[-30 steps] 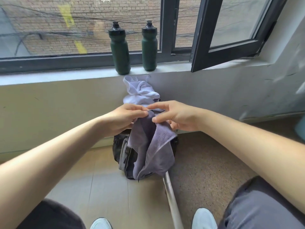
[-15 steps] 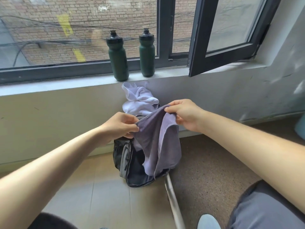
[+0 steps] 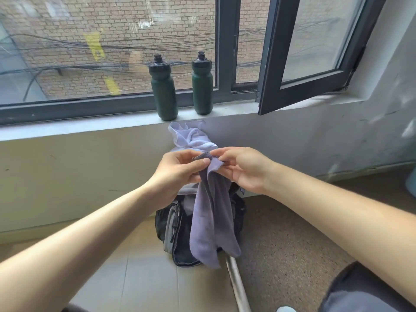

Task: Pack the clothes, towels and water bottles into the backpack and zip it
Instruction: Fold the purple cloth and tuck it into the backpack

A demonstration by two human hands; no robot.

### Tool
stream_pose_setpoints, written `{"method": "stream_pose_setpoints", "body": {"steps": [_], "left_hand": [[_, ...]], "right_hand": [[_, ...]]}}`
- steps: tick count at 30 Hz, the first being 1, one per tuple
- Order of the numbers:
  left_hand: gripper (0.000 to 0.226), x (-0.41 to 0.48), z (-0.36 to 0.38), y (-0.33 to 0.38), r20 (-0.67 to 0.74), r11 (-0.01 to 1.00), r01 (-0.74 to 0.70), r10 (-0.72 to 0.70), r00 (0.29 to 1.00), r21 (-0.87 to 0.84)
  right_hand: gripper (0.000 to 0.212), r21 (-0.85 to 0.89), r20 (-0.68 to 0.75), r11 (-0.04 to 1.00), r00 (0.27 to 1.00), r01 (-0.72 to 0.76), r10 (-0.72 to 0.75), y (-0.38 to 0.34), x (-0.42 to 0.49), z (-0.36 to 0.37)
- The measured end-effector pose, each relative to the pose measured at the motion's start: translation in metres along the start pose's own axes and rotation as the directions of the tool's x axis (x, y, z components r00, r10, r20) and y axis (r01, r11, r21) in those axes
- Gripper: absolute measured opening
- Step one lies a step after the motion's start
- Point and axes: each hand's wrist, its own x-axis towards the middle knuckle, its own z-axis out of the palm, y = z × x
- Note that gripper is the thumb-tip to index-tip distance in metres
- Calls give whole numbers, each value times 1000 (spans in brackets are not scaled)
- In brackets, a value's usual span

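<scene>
Left hand (image 3: pixel 177 171) and right hand (image 3: pixel 244 170) meet, each pinching the top edge of the purple towel (image 3: pixel 212 219) between thumb and fingertips. The towel hangs in front of the black backpack (image 3: pixel 167 224) on the floor, hiding its opening. A white towel (image 3: pixel 191 137) bunches behind the knuckles. On the windowsill (image 3: pixel 90 127) stand 2 green bottles, the left bottle (image 3: pixel 163 93) and the right bottle (image 3: pixel 202 86), near the open window sash (image 3: pixel 267 64).
</scene>
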Motion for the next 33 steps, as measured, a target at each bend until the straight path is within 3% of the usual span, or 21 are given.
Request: {"method": "stream_pose_setpoints", "body": {"steps": [2,4,7,11,20,23,28,33], "left_hand": [[12,0,-1,3,-36,1000,-19,18,999,-18],[8,-1,-2,5,-54,999,-16,14,998,-36],[10,-4,-3,6,-44,998,3,-6,999,-70],[15,-6,-1,8,3,996,-22,22,1000,-82],[29,-8,1,12,156,998,4,6,988,-66],[30,-7,0,11,124,998,-48,51,991,-32],[19,-10,1,13,51,992,-127,126,991,11],[22,-7,-3,3,22,922,-225,230,973,316]], "right_hand": [[46,-3,70,1000,997,31,-31,-2,-2,-1],[53,-116,161,987,983,107,-87,-2,-3,-5],[34,-395,228,855,937,337,-265,5,-4,-5],[9,-497,205,710,863,499,-462,9,-4,-2],[23,-778,248,340,755,529,-606,4,-1,-8],[30,-789,293,351,810,505,-508,2,1,-8],[18,-796,280,421,881,435,-380,2,2,-12],[19,-764,255,454,861,458,-439,-4,-2,-12]]}}
